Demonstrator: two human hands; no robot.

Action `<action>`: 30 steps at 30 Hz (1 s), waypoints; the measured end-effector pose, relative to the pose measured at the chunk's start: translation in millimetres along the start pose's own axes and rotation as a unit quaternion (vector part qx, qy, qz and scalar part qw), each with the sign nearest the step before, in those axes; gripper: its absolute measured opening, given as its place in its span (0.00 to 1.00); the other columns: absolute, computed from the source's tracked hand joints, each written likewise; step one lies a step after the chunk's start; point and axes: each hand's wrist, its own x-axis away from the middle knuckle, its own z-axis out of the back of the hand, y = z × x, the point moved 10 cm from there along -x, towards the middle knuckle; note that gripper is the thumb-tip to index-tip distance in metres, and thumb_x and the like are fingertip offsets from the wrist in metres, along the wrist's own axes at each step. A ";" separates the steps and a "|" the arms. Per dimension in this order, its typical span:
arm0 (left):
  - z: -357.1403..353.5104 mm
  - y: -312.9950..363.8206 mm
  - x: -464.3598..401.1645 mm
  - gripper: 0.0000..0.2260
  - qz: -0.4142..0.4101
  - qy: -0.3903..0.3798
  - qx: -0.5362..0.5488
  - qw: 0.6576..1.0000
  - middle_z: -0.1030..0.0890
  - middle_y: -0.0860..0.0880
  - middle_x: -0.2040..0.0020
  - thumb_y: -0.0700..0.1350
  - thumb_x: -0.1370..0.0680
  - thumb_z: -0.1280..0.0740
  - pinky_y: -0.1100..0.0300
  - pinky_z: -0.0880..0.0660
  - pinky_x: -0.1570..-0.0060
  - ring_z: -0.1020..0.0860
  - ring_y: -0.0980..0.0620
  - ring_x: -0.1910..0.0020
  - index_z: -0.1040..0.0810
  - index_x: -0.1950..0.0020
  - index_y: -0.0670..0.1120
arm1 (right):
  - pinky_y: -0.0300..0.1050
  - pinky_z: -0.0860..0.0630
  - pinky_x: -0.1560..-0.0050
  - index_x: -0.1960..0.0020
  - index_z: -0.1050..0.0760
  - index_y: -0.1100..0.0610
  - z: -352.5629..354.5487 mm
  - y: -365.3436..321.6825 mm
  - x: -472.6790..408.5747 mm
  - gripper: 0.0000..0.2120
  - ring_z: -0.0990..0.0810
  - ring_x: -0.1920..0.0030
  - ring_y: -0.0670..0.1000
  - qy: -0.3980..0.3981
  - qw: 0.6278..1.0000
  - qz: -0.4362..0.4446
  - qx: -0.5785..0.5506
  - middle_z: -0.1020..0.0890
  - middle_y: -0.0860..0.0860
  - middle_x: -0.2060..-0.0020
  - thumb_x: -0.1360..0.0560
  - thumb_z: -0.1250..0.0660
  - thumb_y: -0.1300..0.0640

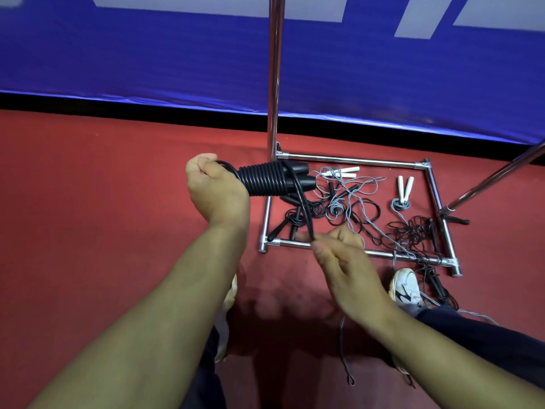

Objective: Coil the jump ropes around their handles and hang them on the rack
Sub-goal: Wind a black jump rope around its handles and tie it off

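Two black handles (298,178) lie side by side at the centre of the frame, bound together by tight turns of black rope (262,180), so the coil is close to done. The left hand (216,190) is clenched round the near end of the bundle, probably to keep the handles parallel and level and the turns from slipping. One loose strand (305,214) drops from the coil toward the lower right, where the right hand (339,255) pinches it between thumb and fingertips; held taut like that, the tail can be laid on as the next turn or tucked under to lock the wrap.

Beyond the hands, in the centre right, the chrome base of the rack (351,161) frames a heap on the red floor (103,178): tangled black ropes (413,228), a grey rope with white handles (348,172) and a second white-handled rope (404,188), partly coiled. None of these looks ready for hanging, so much of the job seems left. The rack's upright pole (274,78) rises out of the top of the frame, and its hanging part is not in view. A white shoe (408,286) stands at the base's near bar with a grey cord (343,349) trailing past it. A blue banner (147,54) fills the upper frame.
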 end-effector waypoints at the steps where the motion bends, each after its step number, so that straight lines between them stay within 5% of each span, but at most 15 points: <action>1: -1.2 3.4 2.2 0.10 -0.013 -0.006 -0.005 1.000 0.24 0.55 0.61 0.43 0.18 0.46 0.55 0.27 0.53 0.25 0.48 0.58 0.26 0.54 0.51 | 0.43 0.33 0.51 0.51 0.20 0.34 -9.9 4.4 -1.2 0.11 0.29 0.57 0.46 -0.044 0.997 -0.019 -0.055 0.31 0.45 0.64 0.19 0.40 0.46; 4: -8.3 17.8 16.9 0.10 -0.070 -0.045 -0.016 0.996 0.26 0.59 0.63 0.41 0.18 0.46 0.60 0.30 0.57 0.26 0.54 0.62 0.27 0.53 0.50 | 0.34 0.28 0.53 0.56 0.15 0.52 -30.2 16.7 -1.5 0.07 0.22 0.60 0.39 -0.180 0.952 -0.128 -0.211 0.19 0.42 0.64 0.24 0.30 0.61; 7: -16.4 24.2 29.2 0.10 -0.114 -0.077 -0.023 0.990 0.27 0.59 0.64 0.41 0.18 0.46 0.63 0.31 0.60 0.28 0.60 0.65 0.27 0.54 0.49 | 0.42 0.27 0.56 0.65 0.20 0.62 -31.2 29.2 -3.5 0.11 0.23 0.61 0.47 -0.242 0.949 -0.145 -0.138 0.17 0.60 0.65 0.28 0.25 0.56; 9: -19.8 27.5 33.5 0.10 -0.132 -0.086 -0.021 0.987 0.27 0.58 0.65 0.42 0.18 0.46 0.58 0.30 0.59 0.27 0.55 0.64 0.27 0.54 0.50 | 0.43 0.29 0.58 0.65 0.21 0.60 -22.4 30.6 -10.2 0.13 0.27 0.64 0.46 -0.220 0.970 -0.090 -0.055 0.23 0.60 0.65 0.31 0.23 0.51; 13: -19.4 20.2 26.3 0.11 -0.087 -0.080 -0.011 0.993 0.26 0.56 0.64 0.43 0.19 0.46 0.55 0.26 0.57 0.25 0.50 0.62 0.27 0.56 0.53 | 0.31 0.32 0.58 0.62 0.25 0.54 -8.7 7.0 -15.0 0.12 0.27 0.60 0.42 -0.135 0.987 0.068 0.052 0.27 0.43 0.62 0.27 0.28 0.47; 17: -17.0 8.8 21.9 0.13 -0.026 -0.060 0.006 0.998 0.25 0.54 0.64 0.44 0.20 0.46 0.49 0.23 0.54 0.24 0.49 0.61 0.28 0.60 0.55 | 0.43 0.25 0.69 0.55 0.36 0.54 -32.3 22.0 -2.3 0.10 0.20 0.73 0.45 -0.183 0.982 -0.035 -0.044 0.19 0.51 0.74 0.18 0.39 0.53; 21: -16.3 2.6 21.5 0.13 0.001 -0.058 0.021 0.998 0.25 0.53 0.64 0.44 0.19 0.46 0.48 0.23 0.55 0.25 0.49 0.63 0.28 0.60 0.55 | 0.38 0.35 0.71 0.58 0.33 0.41 -28.6 34.3 -3.7 0.09 0.32 0.76 0.43 -0.074 0.990 -0.088 -0.078 0.28 0.45 0.76 0.20 0.44 0.43; 25: -9.3 -2.1 11.9 0.13 0.024 -0.036 0.025 0.999 0.24 0.52 0.63 0.43 0.19 0.46 0.51 0.24 0.56 0.24 0.49 0.62 0.28 0.60 0.55 | 0.36 0.40 0.72 0.63 0.27 0.55 -63.3 46.5 11.8 0.25 0.38 0.75 0.44 -0.116 0.912 -0.237 -0.315 0.35 0.45 0.76 0.26 0.48 0.35; 27: -1.5 -2.4 4.1 0.13 0.030 -0.012 0.024 0.999 0.24 0.53 0.62 0.43 0.19 0.46 0.53 0.24 0.55 0.24 0.49 0.61 0.27 0.59 0.55 | 0.34 0.36 0.68 0.58 0.25 0.58 -67.4 40.5 14.0 0.26 0.34 0.71 0.42 -0.129 0.905 -0.219 -0.341 0.32 0.43 0.74 0.24 0.50 0.38; 30: 11.3 -5.5 -10.6 0.11 0.049 0.024 0.029 0.998 0.24 0.55 0.62 0.43 0.18 0.46 0.57 0.26 0.55 0.24 0.50 0.59 0.26 0.55 0.52 | 0.31 0.32 0.57 0.51 0.20 0.52 -48.4 29.7 6.7 0.20 0.29 0.64 0.38 -0.116 0.953 -0.131 -0.249 0.23 0.38 0.64 0.22 0.46 0.42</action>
